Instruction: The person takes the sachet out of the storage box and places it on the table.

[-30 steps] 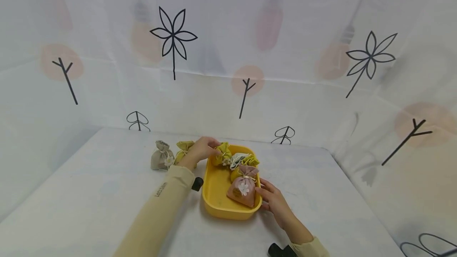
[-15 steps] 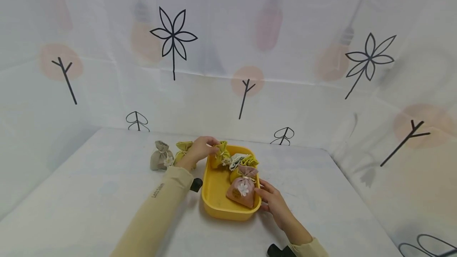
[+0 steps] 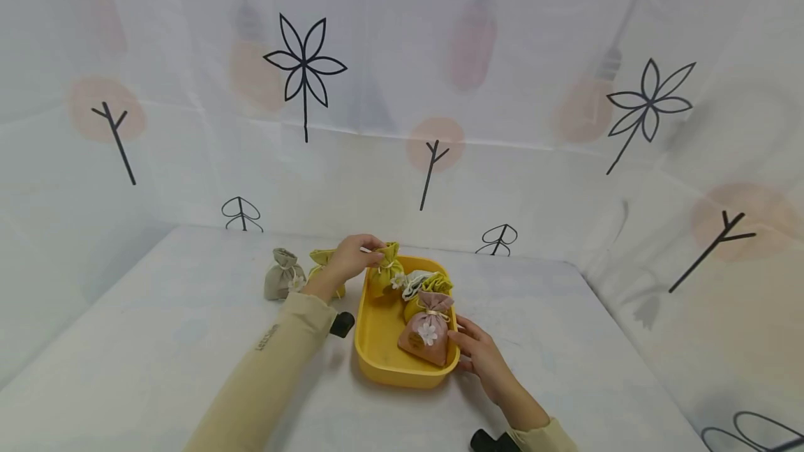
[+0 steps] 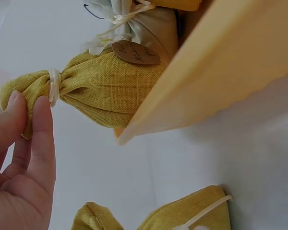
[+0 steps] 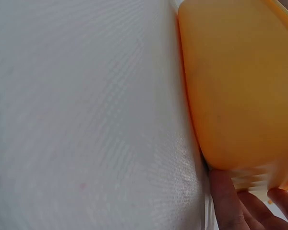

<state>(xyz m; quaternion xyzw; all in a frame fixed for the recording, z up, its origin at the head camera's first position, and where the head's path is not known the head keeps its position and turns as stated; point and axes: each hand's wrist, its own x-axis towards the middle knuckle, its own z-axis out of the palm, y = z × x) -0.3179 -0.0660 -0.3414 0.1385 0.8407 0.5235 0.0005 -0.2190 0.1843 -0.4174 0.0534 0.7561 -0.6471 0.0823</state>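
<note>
My left hand (image 3: 354, 257) pinches the gathered top of a mustard-yellow drawstring pouch (image 4: 110, 91) between thumb and fingers, above its pale tie. That pouch is upright at the far left corner of a yellow plastic basket (image 3: 380, 368); its lower part is behind the basket wall in the left wrist view. My right hand (image 3: 484, 358) rests its fingertips against the outside of the basket's right wall. Inside the basket lie a pink pouch (image 3: 427, 333) with a white flower, a pale pouch (image 3: 416, 283) and another yellow pouch (image 3: 437, 283).
Left of the basket, a grey pouch (image 3: 284, 276) and a yellow pouch (image 4: 192, 211) stand on the white-covered table (image 3: 188, 340); my left wrist partly hides the yellow one. A white printed cloth (image 3: 364, 180) hangs behind and at the sides.
My left hand has risen slightly, and the yellow pouch in it has come up and straightened a little. My right hand and the basket stay nearly where they were.
</note>
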